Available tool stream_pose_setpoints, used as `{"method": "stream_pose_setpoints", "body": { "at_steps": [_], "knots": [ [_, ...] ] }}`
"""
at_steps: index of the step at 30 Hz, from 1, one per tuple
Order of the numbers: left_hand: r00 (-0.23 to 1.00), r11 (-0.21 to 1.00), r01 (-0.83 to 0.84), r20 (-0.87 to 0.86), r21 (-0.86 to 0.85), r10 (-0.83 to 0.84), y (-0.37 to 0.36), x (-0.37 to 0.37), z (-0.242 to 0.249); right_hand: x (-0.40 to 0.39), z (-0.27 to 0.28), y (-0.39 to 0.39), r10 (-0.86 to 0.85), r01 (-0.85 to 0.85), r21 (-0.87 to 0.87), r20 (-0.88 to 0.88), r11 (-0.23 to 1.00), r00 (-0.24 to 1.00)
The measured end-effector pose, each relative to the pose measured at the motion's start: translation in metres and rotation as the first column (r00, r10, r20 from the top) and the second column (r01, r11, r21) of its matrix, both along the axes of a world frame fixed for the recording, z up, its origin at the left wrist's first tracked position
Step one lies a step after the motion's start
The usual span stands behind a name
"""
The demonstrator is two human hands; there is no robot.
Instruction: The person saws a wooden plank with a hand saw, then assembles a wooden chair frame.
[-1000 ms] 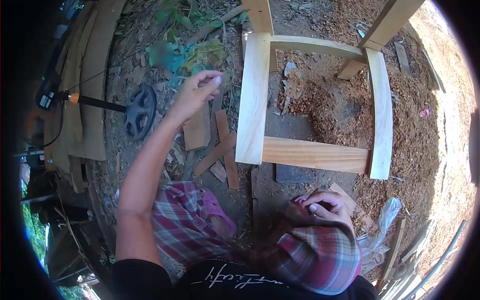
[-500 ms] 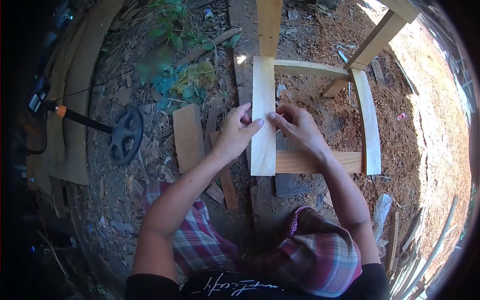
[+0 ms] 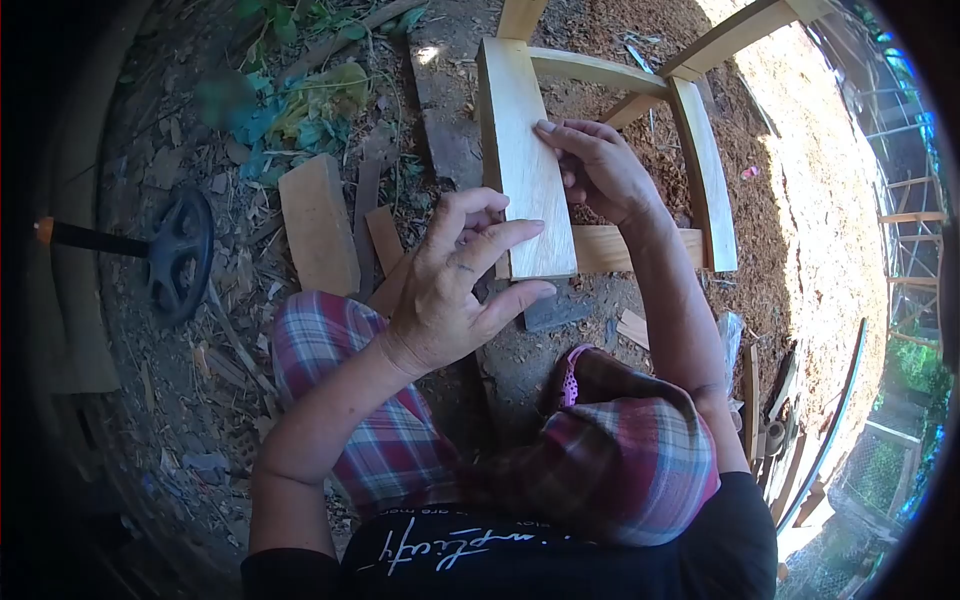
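Left hand (image 3: 440,290) is hanging unclenched by the plank (image 3: 520,140), right hand (image 3: 608,172) unclear in grip; uneven pressing could be skewing it

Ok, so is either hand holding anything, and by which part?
The right hand touches the pale board at its right edge; whether it grips cannot be told. The left hand, spread open by the near end, shows no clear hold.

Single head-worn view; faces forward and steeply down, with wearer's black shirt (image 3: 520,570) along lower edge. Wide, curved field, dark at corners. Hands (image 3: 440,285) near, mid-view, at wooden frame (image 3: 525,160); ground (image 3: 770,235) spreads beyond, toward upper edge.
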State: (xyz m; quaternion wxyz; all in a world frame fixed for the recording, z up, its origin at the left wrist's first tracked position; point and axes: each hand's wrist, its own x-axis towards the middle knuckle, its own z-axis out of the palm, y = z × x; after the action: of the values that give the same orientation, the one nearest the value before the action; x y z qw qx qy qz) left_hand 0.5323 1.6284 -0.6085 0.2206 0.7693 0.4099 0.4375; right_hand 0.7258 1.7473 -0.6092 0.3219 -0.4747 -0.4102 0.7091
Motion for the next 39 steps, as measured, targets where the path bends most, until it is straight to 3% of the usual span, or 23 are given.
{"method": "stream_pose_setpoints", "body": {
  "at_steps": [4, 7, 9, 13, 14, 19, 21, 22, 29, 32, 39],
  "knots": [
    [0.998, 0.999, -0.040, 0.051, 0.021, 0.039, 0.000, 0.007, -0.001, -0.001, -0.001, -0.003, -0.046, 0.046, 0.001, -0.034, 0.999, 0.998],
    [0.995, 0.992, 0.005, 0.095, -0.128, 0.007, -0.008, 0.007, -0.008, 0.006, -0.007, -0.004, -0.049, 0.050, 0.053, -0.018, 0.997, 0.999],
    [0.999, 0.993, -0.023, 0.034, -0.118, 0.027, -0.011, 0.010, -0.016, 0.015, -0.007, -0.008, -0.015, 0.012, 0.052, 0.054, 0.999, 0.998],
    [0.996, 0.978, 0.046, 0.082, -0.205, -0.030, -0.024, 0.022, -0.020, 0.034, -0.004, -0.018, 0.003, -0.010, 0.068, 0.103, 0.998, 0.995],
    [0.998, 0.993, 0.044, 0.044, -0.105, -0.040, -0.025, 0.021, -0.019, 0.040, 0.000, -0.024, -0.038, 0.030, 0.066, 0.111, 0.997, 0.993],
    [0.992, 0.992, -0.007, 0.122, -0.129, 0.023, -0.010, 0.000, -0.038, 0.053, 0.006, -0.029, -0.088, 0.081, 0.061, 0.122, 0.995, 0.989],
    [0.979, 0.952, -0.013, 0.191, -0.307, 0.075, -0.001, -0.009, -0.047, 0.042, 0.008, -0.027, -0.031, 0.028, 0.021, 0.182, 0.999, 0.983],
    [0.977, 0.948, 0.033, 0.211, -0.317, 0.036, 0.002, -0.010, -0.050, 0.040, 0.005, -0.023, 0.001, -0.003, 0.013, 0.187, 1.000, 0.982],
    [0.978, 0.968, 0.071, 0.206, -0.239, -0.021, -0.004, -0.008, -0.054, 0.012, 0.000, 0.000, 0.050, -0.048, -0.015, 0.226, 0.999, 0.973],
    [0.995, 0.976, 0.026, 0.104, -0.218, -0.003, -0.008, -0.007, -0.051, 0.008, -0.005, 0.003, 0.025, -0.022, -0.017, 0.201, 1.000, 0.979],
    [0.984, 0.975, -0.068, 0.147, -0.210, 0.101, -0.012, 0.003, -0.072, 0.008, -0.026, 0.005, 0.060, -0.068, 0.026, 0.229, 0.997, 0.972]
  ]
}}
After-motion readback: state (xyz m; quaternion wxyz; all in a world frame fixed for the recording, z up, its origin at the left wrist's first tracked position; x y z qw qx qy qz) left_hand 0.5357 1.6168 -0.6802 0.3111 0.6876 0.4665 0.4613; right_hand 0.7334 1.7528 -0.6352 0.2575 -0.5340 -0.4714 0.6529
